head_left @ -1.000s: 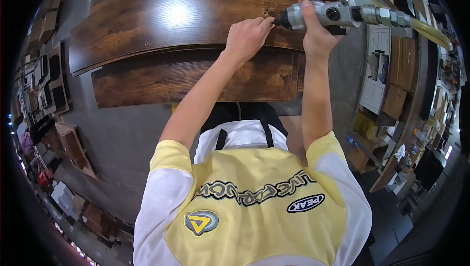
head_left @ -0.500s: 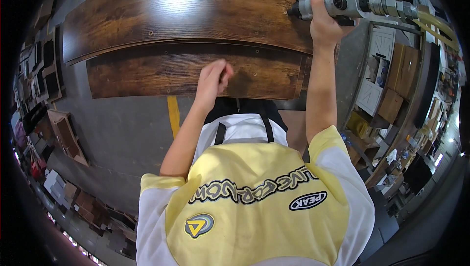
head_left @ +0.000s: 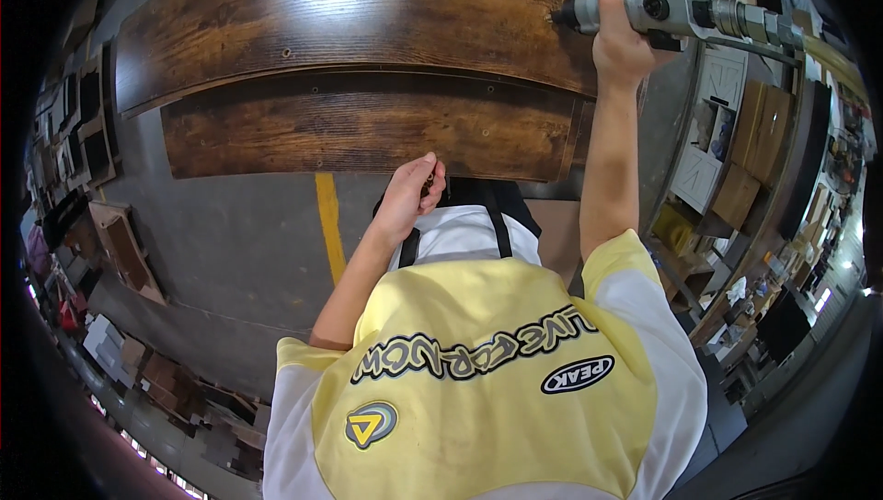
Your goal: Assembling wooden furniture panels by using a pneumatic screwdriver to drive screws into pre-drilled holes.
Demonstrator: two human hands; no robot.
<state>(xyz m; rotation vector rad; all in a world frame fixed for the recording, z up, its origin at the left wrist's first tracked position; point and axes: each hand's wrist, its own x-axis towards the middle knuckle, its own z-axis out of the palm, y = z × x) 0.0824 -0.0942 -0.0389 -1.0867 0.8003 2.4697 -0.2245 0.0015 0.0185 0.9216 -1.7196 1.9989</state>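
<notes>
A silver-grey, cylindrical metal power tool [head_left: 679, 5] is lying in the right hand [head_left: 624, 45], whose fingers are gripping it firmly, the thumb pressing along its near side and the others reaching over the far side. Its tapering black nose [head_left: 575, 12] is pointing left at the wide, dark brown wood-grain board [head_left: 395, 26]; whether the tip is touching, I cannot tell. Behind the grip, a stepped, shiny metal coupling [head_left: 745, 20] is leading to a pale yellowish hose [head_left: 832, 60]. The left hand [head_left: 405, 198] is hovering well apart from the tool, its fingers curling nearly closed around small brownish bits, too small to identify. Just beside it, a narrower brown wood-grain board [head_left: 368, 123] is showing streaky grain and small holes. Below, a yellow painted stripe [head_left: 328, 224] is crossing the smooth grey floor [head_left: 239, 252]
</notes>
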